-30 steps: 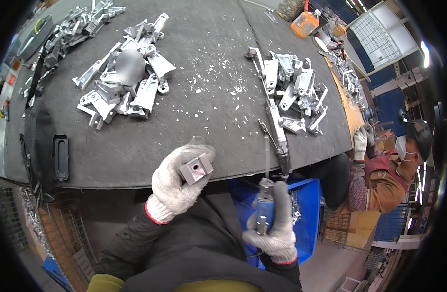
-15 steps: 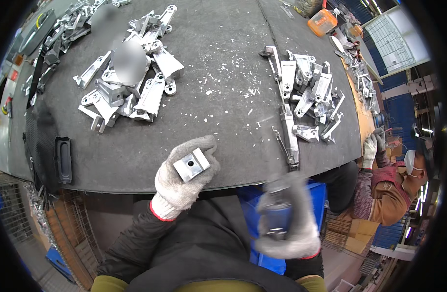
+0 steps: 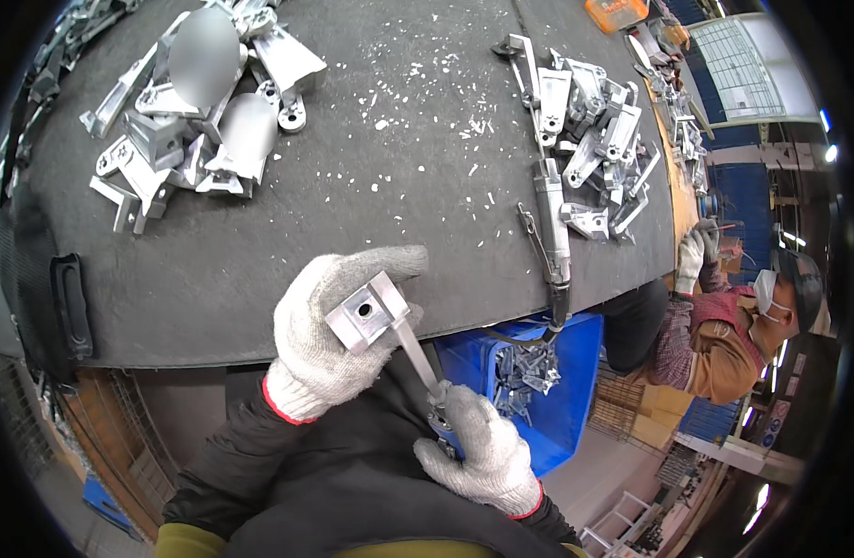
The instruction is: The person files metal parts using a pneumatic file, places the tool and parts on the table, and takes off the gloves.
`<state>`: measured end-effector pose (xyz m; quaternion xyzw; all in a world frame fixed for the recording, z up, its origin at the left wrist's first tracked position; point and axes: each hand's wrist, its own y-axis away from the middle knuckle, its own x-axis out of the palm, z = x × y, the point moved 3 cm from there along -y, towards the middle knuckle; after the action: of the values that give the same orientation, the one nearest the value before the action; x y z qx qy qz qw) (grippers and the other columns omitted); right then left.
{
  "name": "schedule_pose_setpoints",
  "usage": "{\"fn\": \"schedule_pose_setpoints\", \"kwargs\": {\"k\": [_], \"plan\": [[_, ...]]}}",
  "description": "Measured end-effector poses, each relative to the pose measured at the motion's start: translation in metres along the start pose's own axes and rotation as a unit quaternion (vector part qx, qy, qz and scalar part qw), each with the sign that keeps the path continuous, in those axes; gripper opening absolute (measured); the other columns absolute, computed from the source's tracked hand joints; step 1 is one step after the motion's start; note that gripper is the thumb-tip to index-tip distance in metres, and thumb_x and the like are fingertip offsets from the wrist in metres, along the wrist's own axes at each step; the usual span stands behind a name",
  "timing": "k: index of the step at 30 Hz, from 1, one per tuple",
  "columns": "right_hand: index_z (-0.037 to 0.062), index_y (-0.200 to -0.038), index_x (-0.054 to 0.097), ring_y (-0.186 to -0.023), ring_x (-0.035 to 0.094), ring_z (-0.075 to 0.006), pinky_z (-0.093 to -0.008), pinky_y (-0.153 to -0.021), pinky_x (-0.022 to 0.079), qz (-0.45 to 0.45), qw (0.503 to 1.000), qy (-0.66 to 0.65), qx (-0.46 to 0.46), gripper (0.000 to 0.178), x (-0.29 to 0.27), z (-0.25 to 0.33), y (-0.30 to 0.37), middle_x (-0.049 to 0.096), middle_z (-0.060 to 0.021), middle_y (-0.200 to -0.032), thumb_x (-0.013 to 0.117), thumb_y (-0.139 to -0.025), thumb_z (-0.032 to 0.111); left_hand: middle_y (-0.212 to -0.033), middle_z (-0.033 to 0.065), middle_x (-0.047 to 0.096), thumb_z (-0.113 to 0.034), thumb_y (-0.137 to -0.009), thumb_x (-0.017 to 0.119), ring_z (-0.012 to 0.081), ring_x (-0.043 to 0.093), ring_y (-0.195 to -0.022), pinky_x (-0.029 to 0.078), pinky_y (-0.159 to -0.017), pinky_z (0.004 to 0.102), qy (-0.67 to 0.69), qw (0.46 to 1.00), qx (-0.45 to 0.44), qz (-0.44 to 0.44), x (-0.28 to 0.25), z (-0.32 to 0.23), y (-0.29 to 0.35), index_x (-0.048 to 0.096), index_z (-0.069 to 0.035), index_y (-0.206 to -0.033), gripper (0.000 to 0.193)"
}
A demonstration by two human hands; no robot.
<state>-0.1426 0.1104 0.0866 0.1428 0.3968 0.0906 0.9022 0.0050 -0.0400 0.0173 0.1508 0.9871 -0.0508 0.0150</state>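
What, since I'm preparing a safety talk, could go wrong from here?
The flat-bladed tool in the gloved right hand may slip off the metal block and jab the gloved left hand, which holds the block close to the blade's tip. The block might also twist, since only that hand appears to support it. If dropped near the edge of the table, it could tumble off.

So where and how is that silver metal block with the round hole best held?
Grip the silver block by its outer sides, probably from beneath and left, where the white-gloved left hand cups it: its holed face looks up, with a flat metal blade at its right.
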Motion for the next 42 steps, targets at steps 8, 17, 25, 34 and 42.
{"fn": "schedule_pose_setpoints", "kwargs": {"k": [8,17,25,34,42], "plan": [[-0.0020,-0.139,0.054,-0.102,0.070,-0.0285,-0.0378,-0.084,0.059,0.005,0.999,-0.033,0.020,0.079,-0.016,0.012,-0.015,0.066,-0.0163,-0.124,0.091,-0.074,0.026,-0.088,0.0072,0.069,-0.003,-0.071,0.080,0.0235,0.068,-0.081,0.054,-0.078,0.0347,0.022,0.998,0.040,-0.034,-0.008,-0.013,-0.012,0.069,-0.003,-0.126,0.056],[-0.0006,-0.142,0.053,-0.102,0.070,-0.0320,-0.0399,-0.084,0.059,-0.036,0.999,-0.023,-0.024,0.089,-0.022,0.004,-0.009,0.069,-0.0149,-0.122,0.092,-0.072,0.038,-0.096,0.0088,0.065,0.001,-0.066,0.084,0.0233,0.066,-0.090,0.055,-0.094,0.0433,0.007,0.990,0.124,0.072,-0.014,-0.016,-0.014,0.065,-0.003,-0.120,0.057],[0.0003,-0.146,0.049,-0.096,0.070,-0.0329,-0.0412,-0.079,0.060,-0.042,0.995,-0.085,0.011,0.081,-0.008,0.004,0.003,0.070,-0.0181,-0.116,0.086,-0.080,0.028,-0.102,0.0157,0.071,-0.006,-0.084,0.076,0.0261,0.071,-0.090,0.055,-0.092,0.0400,-0.046,0.993,0.102,0.028,-0.002,-0.003,0.001,0.066,0.002,-0.106,0.026],[-0.0047,-0.140,0.052,-0.104,0.071,-0.0302,-0.0374,-0.085,0.059,0.020,0.998,-0.001,0.054,0.071,-0.012,0.016,0.010,0.069,-0.0170,-0.124,0.084,-0.080,0.016,-0.100,0.0103,0.075,-0.017,-0.081,0.073,0.0274,0.070,-0.087,0.053,-0.088,0.0378,-0.144,0.980,0.132,0.039,0.002,-0.014,-0.002,0.075,-0.003,-0.102,0.026],[-0.0028,-0.146,0.048,-0.107,0.071,-0.0282,-0.0375,-0.088,0.059,0.087,0.985,0.078,0.123,0.078,-0.017,0.027,0.007,0.070,-0.0156,-0.126,0.084,-0.079,0.015,-0.096,0.0078,0.074,-0.028,-0.072,0.076,0.0293,0.069,-0.094,0.050,-0.092,0.0412,-0.186,0.971,0.133,0.072,0.001,-0.013,-0.001,0.077,-0.007,-0.101,0.036]]}}
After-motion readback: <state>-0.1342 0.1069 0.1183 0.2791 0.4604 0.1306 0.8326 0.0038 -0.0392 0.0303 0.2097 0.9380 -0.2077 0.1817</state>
